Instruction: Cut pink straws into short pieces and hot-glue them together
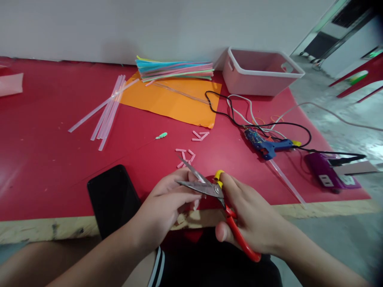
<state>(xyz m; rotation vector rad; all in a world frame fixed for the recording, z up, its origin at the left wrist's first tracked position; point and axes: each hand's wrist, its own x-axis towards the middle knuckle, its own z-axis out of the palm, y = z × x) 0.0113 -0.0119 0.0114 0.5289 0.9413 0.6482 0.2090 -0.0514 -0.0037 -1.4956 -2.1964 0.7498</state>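
Note:
My right hand point(248, 211) grips a pair of scissors point(214, 189) with red handles and yellow wrapping on one loop. The blades are spread and point left, over my left hand point(170, 195). Its fingers are pinched together near the blades, on what looks like a pink straw point(202, 180), mostly hidden by the fingers and blades. Just beyond the scissor tips lie several short pink straw pieces point(191, 155). A second small group of cut pieces point(200, 136) is farther back. Beside my left forearm, a black phone point(113, 195) overhangs the table edge.
On the red table point(54, 167) are glue sticks point(109, 111), an orange sheet point(173, 99), a bundle of coloured sticks point(176, 71) and a green-ended needle-like item point(161, 136). A pink basket point(257, 79), blue glue gun point(265, 145), tangled cables and purple power strip point(329, 175) occupy the right.

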